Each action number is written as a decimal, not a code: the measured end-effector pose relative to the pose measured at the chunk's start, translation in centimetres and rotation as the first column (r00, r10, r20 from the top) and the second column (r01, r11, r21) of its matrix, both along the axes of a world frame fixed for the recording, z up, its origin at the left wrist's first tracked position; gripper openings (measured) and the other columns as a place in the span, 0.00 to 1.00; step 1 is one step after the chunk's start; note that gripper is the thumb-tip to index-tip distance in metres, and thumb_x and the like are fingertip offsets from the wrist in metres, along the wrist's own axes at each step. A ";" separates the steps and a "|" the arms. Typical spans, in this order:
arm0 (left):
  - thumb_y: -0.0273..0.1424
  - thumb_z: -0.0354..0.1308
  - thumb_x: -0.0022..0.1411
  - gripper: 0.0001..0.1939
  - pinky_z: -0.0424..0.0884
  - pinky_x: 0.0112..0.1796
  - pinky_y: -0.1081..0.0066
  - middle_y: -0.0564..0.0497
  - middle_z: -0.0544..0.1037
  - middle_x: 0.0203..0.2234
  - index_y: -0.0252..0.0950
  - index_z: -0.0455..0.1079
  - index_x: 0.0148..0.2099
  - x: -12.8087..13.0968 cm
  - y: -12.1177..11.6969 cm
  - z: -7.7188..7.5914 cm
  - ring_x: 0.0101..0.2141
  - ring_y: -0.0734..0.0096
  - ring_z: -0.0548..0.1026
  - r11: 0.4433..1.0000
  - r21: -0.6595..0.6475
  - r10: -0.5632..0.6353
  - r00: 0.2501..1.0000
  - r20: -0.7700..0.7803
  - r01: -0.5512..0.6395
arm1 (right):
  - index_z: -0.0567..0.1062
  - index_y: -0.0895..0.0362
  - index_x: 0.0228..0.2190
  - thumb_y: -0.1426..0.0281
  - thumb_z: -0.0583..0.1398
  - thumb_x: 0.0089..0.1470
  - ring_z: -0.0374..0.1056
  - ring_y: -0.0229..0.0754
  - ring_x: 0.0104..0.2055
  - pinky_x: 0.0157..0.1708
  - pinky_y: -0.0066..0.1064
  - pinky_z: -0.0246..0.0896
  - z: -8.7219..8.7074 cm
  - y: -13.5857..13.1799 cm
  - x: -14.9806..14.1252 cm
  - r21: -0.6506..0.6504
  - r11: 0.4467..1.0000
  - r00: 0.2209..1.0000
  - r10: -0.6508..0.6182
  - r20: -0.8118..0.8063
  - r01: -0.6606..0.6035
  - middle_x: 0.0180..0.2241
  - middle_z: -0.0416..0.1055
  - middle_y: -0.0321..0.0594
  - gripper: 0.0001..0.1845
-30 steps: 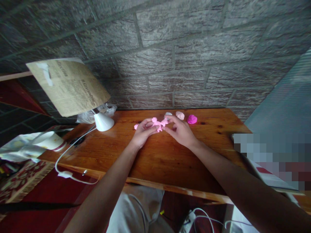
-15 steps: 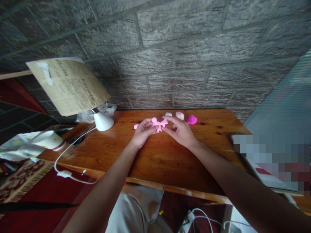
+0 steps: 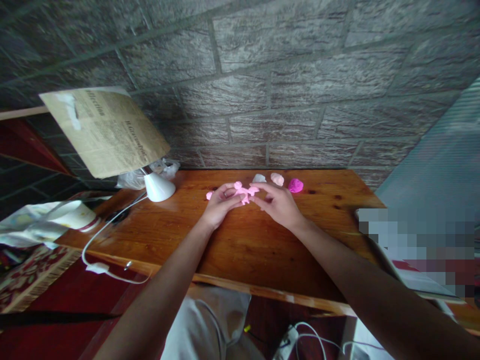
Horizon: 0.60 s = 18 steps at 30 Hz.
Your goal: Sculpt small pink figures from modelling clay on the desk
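Observation:
A small light-pink clay figure (image 3: pixel 245 192) with rounded knobs and short stubs is held just over the wooden desk (image 3: pixel 240 250). My left hand (image 3: pixel 219 206) is closed on its left side, thumb in front and fingers behind. The thumb and index finger of my right hand (image 3: pixel 280 204) close on the knob at its right end. Beside my left fingers lies a separate pink clay lump (image 3: pixel 210 195). Behind my right hand are a white lump (image 3: pixel 259 178), a pale peach lump (image 3: pixel 277 179) and a bright magenta lump (image 3: pixel 296 185).
At the left stands a lamp with a white base (image 3: pixel 160 188) and a paper shade (image 3: pixel 108 132); its white cord (image 3: pixel 90 242) hangs over the desk edge. A paper cup (image 3: pixel 77 216) lies at the left end. A stone-patterned wall (image 3: pixel 270 115) rises behind.
My right index finger has lowered slightly onto the figure's right knob, and more of the white lump shows. Both hands otherwise keep their place.

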<state>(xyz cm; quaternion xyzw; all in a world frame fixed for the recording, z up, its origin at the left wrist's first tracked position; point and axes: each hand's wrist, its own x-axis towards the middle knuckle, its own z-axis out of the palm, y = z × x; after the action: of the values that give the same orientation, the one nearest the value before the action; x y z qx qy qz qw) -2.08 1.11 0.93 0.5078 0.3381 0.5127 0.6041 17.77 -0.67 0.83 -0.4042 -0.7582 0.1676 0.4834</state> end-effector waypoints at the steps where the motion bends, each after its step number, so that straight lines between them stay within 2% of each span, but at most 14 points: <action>1: 0.31 0.75 0.47 0.25 0.76 0.49 0.59 0.49 0.83 0.38 0.34 0.72 0.47 0.0 0.0 0.0 0.38 0.66 0.81 1.000 0.002 -0.001 1.000 -0.002 0.001 | 0.78 0.52 0.49 0.68 0.64 0.59 0.77 0.41 0.33 0.32 0.30 0.71 0.0 0.0 0.0 -0.007 1.000 1.000 0.002 -0.002 -0.002 0.45 0.80 0.42 0.16; 9: 0.31 0.76 0.47 0.25 0.76 0.46 0.62 0.49 0.82 0.37 0.34 0.71 0.46 0.0 -0.1 0.1 0.37 0.68 0.81 1.000 -0.004 -0.005 1.000 -0.008 0.005 | 0.78 0.51 0.49 0.68 0.64 0.59 0.78 0.42 0.34 0.33 0.31 0.72 0.1 -0.1 0.0 -0.011 1.000 1.000 0.006 0.005 -0.006 0.44 0.80 0.42 0.15; 13: 0.31 0.76 0.46 0.25 0.76 0.46 0.62 0.49 0.82 0.37 0.34 0.72 0.46 0.0 0.0 0.1 0.37 0.68 0.81 1.000 -0.010 -0.004 1.000 0.002 0.004 | 0.77 0.52 0.50 0.67 0.65 0.58 0.74 0.38 0.29 0.34 0.31 0.72 0.1 0.0 0.2 0.029 1.000 1.000 0.008 0.005 -0.008 0.45 0.80 0.42 0.17; 18: 0.31 0.75 0.46 0.25 0.74 0.49 0.61 0.51 0.82 0.36 0.36 0.72 0.46 0.0 0.2 -0.3 0.37 0.69 0.80 0.998 0.041 0.057 0.998 -0.004 -0.057 | 0.74 0.51 0.53 0.61 0.66 0.55 0.69 0.34 0.24 0.30 0.31 0.73 0.2 0.3 0.7 -0.013 1.000 0.997 -0.021 -0.069 0.021 0.50 0.77 0.44 0.24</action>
<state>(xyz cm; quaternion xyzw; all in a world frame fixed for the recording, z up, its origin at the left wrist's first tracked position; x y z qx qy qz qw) -2.09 1.34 0.66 0.5115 0.3434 0.5353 0.5778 18.48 -0.37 1.02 -0.4090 -0.7356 0.1809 0.5089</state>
